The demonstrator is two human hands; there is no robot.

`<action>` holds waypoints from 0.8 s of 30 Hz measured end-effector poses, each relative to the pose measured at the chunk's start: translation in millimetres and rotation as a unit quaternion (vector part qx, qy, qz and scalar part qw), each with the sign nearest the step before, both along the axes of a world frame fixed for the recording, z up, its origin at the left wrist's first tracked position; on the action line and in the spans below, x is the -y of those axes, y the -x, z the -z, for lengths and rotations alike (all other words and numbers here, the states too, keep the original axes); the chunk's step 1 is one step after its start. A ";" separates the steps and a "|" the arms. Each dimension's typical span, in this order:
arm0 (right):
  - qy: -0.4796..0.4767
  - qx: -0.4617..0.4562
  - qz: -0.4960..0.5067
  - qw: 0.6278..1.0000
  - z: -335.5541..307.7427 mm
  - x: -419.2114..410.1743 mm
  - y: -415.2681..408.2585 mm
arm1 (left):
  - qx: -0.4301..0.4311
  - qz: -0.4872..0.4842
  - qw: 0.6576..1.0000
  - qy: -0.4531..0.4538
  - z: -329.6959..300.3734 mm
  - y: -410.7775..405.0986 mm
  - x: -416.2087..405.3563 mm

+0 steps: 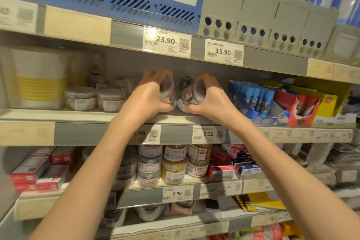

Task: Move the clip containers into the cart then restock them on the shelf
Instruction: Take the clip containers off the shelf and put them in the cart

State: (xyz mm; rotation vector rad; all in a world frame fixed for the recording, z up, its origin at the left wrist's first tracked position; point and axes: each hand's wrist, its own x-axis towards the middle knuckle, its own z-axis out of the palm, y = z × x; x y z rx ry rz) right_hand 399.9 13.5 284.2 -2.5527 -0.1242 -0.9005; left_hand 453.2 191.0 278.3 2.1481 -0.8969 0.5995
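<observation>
At frame centre, your left hand and right hand each curl round one clip container on the middle shelf. Whether you are lifting or restocking cannot be told. Next, keep both grips steady. Count: two held, two left of them, more behind.

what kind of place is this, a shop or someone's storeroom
Most likely a stationery shop aisle. Printed price tags with barcodes line the shelf edges, clear clip containers and glue sticks sit in retail rows, and each hand, left and right, grips a container.
</observation>
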 end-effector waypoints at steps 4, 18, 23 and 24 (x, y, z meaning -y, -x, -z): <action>-0.006 0.048 0.031 0.998 5.4 4.0 20.0 | 0.061 -0.047 0.996 0.034 7.2 21.6 6.2; -0.010 0.103 0.044 0.994 30.1 76.2 159.9 | 0.095 0.088 0.989 0.074 26.3 131.3 80.7; -0.045 0.029 0.110 0.992 69.9 121.4 222.4 | 0.029 0.149 0.988 0.034 66.8 166.5 140.0; -0.050 0.012 0.122 0.991 78.9 131.0 235.3 | 0.015 0.160 0.987 0.025 75.8 174.7 152.6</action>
